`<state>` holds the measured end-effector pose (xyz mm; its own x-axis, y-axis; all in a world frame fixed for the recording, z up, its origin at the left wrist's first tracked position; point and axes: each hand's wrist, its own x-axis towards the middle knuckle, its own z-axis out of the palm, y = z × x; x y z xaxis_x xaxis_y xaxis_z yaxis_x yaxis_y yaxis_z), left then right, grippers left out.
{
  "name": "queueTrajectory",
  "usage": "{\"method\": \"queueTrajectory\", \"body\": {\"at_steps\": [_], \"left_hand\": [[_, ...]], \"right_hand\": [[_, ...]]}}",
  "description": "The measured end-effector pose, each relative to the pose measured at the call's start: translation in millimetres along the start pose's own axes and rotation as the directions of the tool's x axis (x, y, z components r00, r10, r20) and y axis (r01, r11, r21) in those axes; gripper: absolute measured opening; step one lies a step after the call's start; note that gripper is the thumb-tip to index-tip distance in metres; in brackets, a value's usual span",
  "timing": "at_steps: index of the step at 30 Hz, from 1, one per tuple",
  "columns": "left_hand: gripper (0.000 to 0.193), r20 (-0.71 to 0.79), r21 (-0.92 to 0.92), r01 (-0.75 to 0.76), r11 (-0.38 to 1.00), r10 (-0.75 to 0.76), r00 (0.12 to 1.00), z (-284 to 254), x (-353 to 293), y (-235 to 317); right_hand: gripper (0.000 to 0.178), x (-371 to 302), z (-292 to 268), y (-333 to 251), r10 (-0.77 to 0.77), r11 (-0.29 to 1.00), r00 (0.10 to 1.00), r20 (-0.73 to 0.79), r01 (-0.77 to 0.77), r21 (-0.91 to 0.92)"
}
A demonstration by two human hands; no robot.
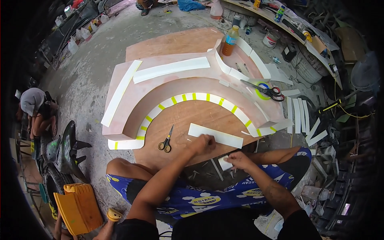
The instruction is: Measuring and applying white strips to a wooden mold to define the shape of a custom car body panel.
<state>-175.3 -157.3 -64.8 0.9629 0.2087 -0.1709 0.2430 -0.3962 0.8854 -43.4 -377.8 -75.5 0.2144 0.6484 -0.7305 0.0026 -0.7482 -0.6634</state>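
Your left hand (205, 144) rested curled on a white strip (229, 138) lying on the wooden board (196, 114), its grip impossible to tell; your right hand (240, 161) pinched a small white piece (225, 163) beside the board's near edge.

left fingers (210, 140) curled | right fingers (231, 159) pinched | forearms (170, 176) extended forward

1. A person in a gray top (35, 101) crouches at the far left.
2. A black plastic vehicle part (69, 149) with pointed ends stands nearby.
3. Below it is an orange plastic piece (79, 209).
4. A white jug (73, 46) sits on the stained concrete floor (94, 76), upper left.
5. At the top are a blue plastic bag (191, 5) and a clear jug with pinkish liquid (216, 11).
6. Upper right, a bench (320, 60) carries a green bottle (279, 14); a round can (271, 39) stands below.
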Motion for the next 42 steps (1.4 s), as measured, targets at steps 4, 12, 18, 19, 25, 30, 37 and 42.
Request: {"method": "queueTrajectory", "body": {"at_steps": [4, 12, 18, 19, 25, 30, 37, 42], "left_hand": [[0.026, -0.123, -0.311, -0.180, 0.933, 0.149, 0.981, -84, 15, 4], [0.033, -0.368, -0.559, -0.296, 0.775, 0.088, 0.926, -102, 51, 27], [0.025, -0.451, -0.691, -0.336, 0.640, -0.018, 0.892, -83, 76, 16], [0.023, -0.486, -0.699, -0.377, 0.607, -0.017, 0.874, -80, 81, 13], [0.018, -0.545, -0.682, -0.425, 0.596, -0.026, 0.838, -72, 97, 1], [0.016, -0.496, -0.769, -0.397, 0.500, -0.075, 0.865, -76, 118, -4], [0.017, -0.559, -0.767, -0.422, 0.483, -0.179, 0.810, -77, 152, -18], [0.014, -0.596, -0.751, -0.443, 0.490, -0.214, 0.774, -76, 160, -14]], "right_hand": [[0.028, -4, -16, -113, -0.266, 0.879, 0.957, -0.118, 0.291, 0.377], [0.024, 31, -34, -195, -0.394, 0.692, 0.899, -0.190, 0.426, 0.582], [0.027, 56, -44, -199, -0.360, 0.684, 0.900, -0.244, 0.433, 0.587], [0.027, 58, -45, -200, -0.363, 0.683, 0.897, -0.251, 0.439, 0.584], [0.020, 68, -43, -210, -0.329, 0.669, 0.896, -0.297, 0.443, 0.597], [0.027, 73, -46, -212, -0.302, 0.654, 0.884, -0.356, 0.464, 0.598], [0.040, 12, -63, -232, -0.445, 0.894, 0.717, -0.536, 0.318, -0.315], [0.054, 19, -90, -279, -0.807, 0.479, 0.510, -0.298, 0.269, -0.836]]}}
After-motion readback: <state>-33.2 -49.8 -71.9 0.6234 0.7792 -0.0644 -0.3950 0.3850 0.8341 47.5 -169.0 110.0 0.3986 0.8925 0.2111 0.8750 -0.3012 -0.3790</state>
